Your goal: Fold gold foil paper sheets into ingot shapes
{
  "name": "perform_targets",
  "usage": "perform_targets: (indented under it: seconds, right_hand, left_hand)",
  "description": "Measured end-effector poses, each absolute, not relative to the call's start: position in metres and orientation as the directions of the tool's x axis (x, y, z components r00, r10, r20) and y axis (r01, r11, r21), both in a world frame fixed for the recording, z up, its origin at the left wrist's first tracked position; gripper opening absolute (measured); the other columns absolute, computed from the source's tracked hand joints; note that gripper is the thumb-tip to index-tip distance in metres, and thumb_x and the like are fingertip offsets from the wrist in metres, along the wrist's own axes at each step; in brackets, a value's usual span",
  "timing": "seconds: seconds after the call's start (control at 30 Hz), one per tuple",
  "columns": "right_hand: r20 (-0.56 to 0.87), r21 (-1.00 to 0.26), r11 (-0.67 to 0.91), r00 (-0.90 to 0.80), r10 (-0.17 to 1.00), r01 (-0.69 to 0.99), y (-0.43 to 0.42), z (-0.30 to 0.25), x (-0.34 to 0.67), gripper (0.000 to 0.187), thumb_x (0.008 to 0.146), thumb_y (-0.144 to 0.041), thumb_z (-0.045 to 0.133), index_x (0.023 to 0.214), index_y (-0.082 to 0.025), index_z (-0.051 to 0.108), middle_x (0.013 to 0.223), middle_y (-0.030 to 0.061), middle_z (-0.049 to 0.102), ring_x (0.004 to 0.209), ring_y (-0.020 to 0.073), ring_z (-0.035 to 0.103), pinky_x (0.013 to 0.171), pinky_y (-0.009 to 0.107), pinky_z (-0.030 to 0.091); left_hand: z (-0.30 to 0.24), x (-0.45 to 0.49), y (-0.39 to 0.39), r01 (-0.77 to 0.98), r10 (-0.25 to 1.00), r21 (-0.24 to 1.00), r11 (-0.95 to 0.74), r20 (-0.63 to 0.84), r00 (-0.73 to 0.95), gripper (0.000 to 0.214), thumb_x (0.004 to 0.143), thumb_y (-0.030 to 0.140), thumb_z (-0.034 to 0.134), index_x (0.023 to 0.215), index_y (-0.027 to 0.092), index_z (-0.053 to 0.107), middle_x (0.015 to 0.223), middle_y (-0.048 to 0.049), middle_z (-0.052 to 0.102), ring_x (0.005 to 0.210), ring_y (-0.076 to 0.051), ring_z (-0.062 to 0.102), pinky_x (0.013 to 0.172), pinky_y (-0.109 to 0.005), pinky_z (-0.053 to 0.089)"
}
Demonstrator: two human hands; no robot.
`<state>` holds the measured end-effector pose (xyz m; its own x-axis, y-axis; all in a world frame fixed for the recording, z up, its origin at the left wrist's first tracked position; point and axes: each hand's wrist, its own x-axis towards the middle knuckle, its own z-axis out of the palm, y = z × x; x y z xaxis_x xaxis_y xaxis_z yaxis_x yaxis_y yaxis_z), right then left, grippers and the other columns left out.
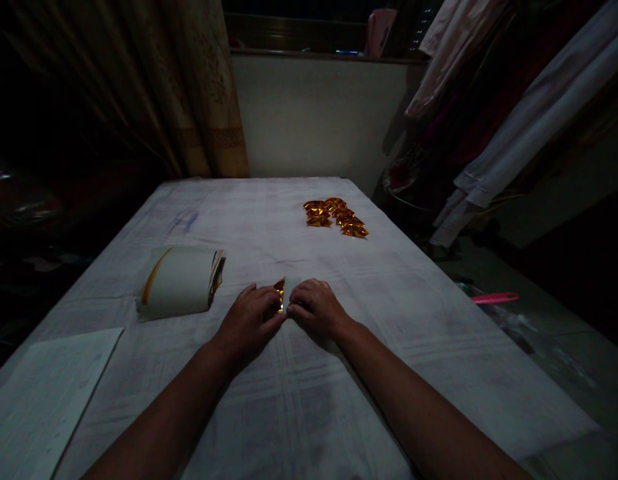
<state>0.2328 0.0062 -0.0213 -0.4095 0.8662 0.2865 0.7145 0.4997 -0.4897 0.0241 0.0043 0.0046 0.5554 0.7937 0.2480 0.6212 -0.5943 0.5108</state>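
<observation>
Between my two hands, low over the table, is a small piece of gold foil paper (281,291), with a shiny gold face on the left and a pale part on the right. My left hand (251,315) has its fingers closed on the gold side. The pale side is pinched by my right hand (316,308), thumb and fingertips together. Both thumbs nearly meet at the paper's near edge. My fingers hide much of its shape. Farther back on the right lie several folded gold foil pieces (355,230), grouped in two rows.
A curved stack of paper sheets (181,283) with a gold stripe sits left of my hands. A flat white sheet (53,393) lies at the near left on the cloth-covered table (249,220). Clothes (519,120) hang at the right; a pink handle (496,298) shows below the table edge.
</observation>
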Motion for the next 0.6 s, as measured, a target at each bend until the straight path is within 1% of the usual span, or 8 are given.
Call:
perform_targets:
  seconds: [0.13,0.3,0.47,0.6]
  right_hand:
    - [0.265,-0.497,0.466,-0.383,0.885,0.732,0.0048,-0.0186,0.2299,0.007,0.086,-0.026,0.077,0.086,-0.022,0.072,0.098,0.0037,0.071,0.099,0.0213,0.058,0.088,0.037,0.036]
    - [0.269,-0.527,0.44,-0.348,0.898,0.727,0.0046,-0.0181,0.2277,0.009,0.084,-0.026,0.079,0.083,-0.022,0.071,0.098,0.0029,0.071,0.099,0.0213,0.058,0.088,0.036,0.035]
    - [0.248,-0.546,0.4,-0.314,0.916,0.736,0.0048,-0.0146,0.2242,0.009,0.084,-0.025,0.079,0.08,-0.022,0.071,0.095,0.0023,0.069,0.098,0.0209,0.057,0.087,0.036,0.034]
    - [0.248,-0.544,0.388,-0.299,0.921,0.744,0.0038,-0.0125,0.2223,0.01,0.083,-0.024,0.08,0.08,-0.022,0.071,0.096,0.0024,0.069,0.099,0.021,0.057,0.088,0.036,0.035]
  left_hand:
    - [0.0047,0.0231,0.0043,0.615,0.793,0.527,-0.587,0.22,0.568,0.009,0.091,0.032,0.061,0.086,0.023,0.061,0.108,-0.0033,0.073,0.101,-0.022,0.066,0.112,-0.052,0.033]
    - [0.0065,0.023,0.0039,0.623,0.793,0.516,-0.588,0.213,0.571,0.008,0.092,0.03,0.06,0.089,0.023,0.061,0.111,-0.0034,0.072,0.103,-0.023,0.066,0.112,-0.053,0.032]
    - [0.0095,0.0231,0.0036,0.616,0.786,0.523,-0.59,0.197,0.586,0.006,0.091,0.029,0.059,0.09,0.023,0.061,0.113,-0.0035,0.073,0.105,-0.024,0.065,0.112,-0.052,0.033]
    - [0.0101,0.0231,0.0037,0.607,0.782,0.526,-0.597,0.209,0.588,0.007,0.091,0.03,0.058,0.09,0.023,0.062,0.113,-0.004,0.073,0.106,-0.024,0.065,0.111,-0.05,0.036]
